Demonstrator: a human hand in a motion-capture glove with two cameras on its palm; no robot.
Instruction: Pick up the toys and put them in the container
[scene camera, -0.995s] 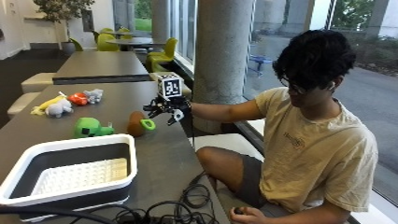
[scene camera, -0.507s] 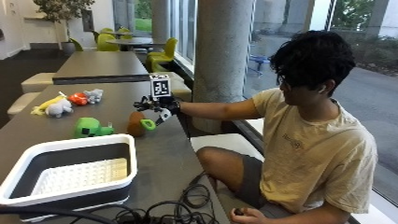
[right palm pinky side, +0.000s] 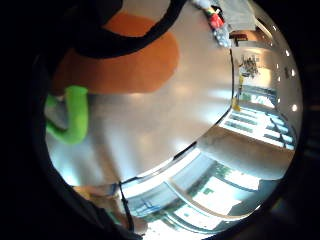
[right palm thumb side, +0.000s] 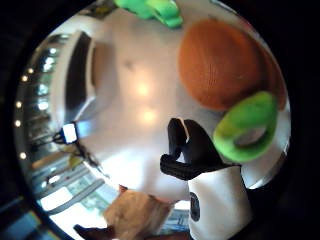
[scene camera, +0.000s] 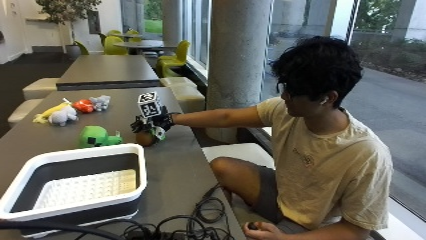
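Note:
On the grey table (scene camera: 180, 175) sits a round orange toy (scene camera: 146, 139) with a green loop on it (right palm thumb side: 245, 127). My gloved right hand (scene camera: 153, 124) hovers right above it with its fingers loosely spread and nothing in them. The orange toy (right palm thumb side: 220, 65) fills much of both palm views (right palm pinky side: 120, 65), and a bent gloved finger (right palm thumb side: 186, 147) shows beside it, apart from it. A green block-shaped toy (scene camera: 97, 136) lies just left of the orange one. The white container with dark walls (scene camera: 40, 172) stands near the table's front.
Further back on the table lie a yellow toy (scene camera: 48, 114), a grey toy (scene camera: 63, 117), a red toy (scene camera: 84, 105) and another grey one (scene camera: 101, 102). Black cables (scene camera: 193, 225) are heaped at the front edge. A concrete pillar (scene camera: 239, 55) rises behind the arm.
The hand has moved left and lowered from beside the orange toy to just over it. The toys and container have stayed where they were.

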